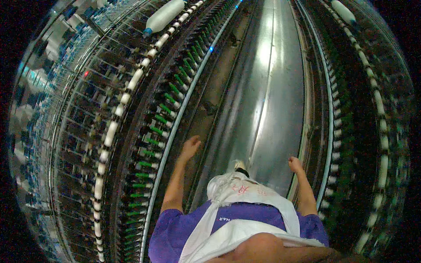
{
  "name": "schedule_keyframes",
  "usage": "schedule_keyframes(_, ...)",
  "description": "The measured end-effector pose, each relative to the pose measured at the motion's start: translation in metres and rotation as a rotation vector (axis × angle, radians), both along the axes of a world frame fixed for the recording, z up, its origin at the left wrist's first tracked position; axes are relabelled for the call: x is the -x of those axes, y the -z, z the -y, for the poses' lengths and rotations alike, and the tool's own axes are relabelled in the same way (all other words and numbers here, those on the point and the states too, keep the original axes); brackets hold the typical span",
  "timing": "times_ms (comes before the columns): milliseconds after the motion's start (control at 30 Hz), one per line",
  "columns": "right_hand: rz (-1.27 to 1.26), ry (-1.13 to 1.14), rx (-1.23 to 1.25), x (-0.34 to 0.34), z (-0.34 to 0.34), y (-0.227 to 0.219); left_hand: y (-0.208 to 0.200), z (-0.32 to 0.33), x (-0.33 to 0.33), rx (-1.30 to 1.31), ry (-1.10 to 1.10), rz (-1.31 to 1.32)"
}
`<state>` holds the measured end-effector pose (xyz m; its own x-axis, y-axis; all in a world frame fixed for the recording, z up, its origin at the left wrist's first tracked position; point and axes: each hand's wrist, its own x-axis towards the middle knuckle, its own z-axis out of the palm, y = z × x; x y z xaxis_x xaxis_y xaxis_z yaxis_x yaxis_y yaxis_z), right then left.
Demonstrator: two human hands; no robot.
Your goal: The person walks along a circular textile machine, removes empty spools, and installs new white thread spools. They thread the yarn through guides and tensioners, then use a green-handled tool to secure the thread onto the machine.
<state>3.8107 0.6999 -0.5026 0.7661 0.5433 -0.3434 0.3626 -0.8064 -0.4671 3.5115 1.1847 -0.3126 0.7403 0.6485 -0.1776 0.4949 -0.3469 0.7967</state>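
My left hand (191, 147) hangs in the air left of my body, its fingers loosely bent and a little apart, with nothing seen in it. The nearest thing to it is the left spinning machine's row of green bobbins (158, 119), and a gap lies between them. On the other side, my right hand (295, 164) is closed into a loose fist beside the right-hand machine; no object shows in it. Between my arms, a white apron (252, 188) with red markings covers the front of my purple shirt (250, 215). Something pale sticks out above a dark patch at the apron's front.
A shiny grey aisle floor (280, 87) runs ahead between two long machines. Pale rails (183, 105) edge the left machine, and white rollers (112, 133) line it higher up. A large white yarn package (165, 17) with a blue end hangs at upper left.
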Motion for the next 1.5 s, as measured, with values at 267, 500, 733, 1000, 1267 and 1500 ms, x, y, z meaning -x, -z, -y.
schedule_keyframes(267, -0.095, -0.265, 0.072, -0.149, -0.138, 0.001, -0.199, -0.216, -0.211, -1.096, -0.124, 0.371)
schedule_keyframes(500, -0.233, -0.146, 0.206, -0.264, -0.171, 0.012, -0.337, -0.367, -0.311, -1.4, -0.308, -0.367)
schedule_keyframes(733, -0.03, -0.62, 0.364, -0.498, -0.274, 0.028, -0.355, -0.345, -0.308, -1.373, -0.497, -0.39)
schedule_keyframes(1000, 0.276, -0.899, -0.251, -0.646, -0.67, -0.169, -0.354, -0.28, -0.238, -1.306, -0.913, -0.495)
schedule_keyframes(1267, 0.302, -1.424, -1.151, -0.506, -0.93, -0.467, -0.345, -0.255, -0.166, -1.234, -1.094, -0.533)
schedule_keyframes(1500, 1.099, -1.574, -1.023, -0.346, -1.111, -0.549, -0.349, -0.23, -0.168, -1.334, -1.097, -1.061)
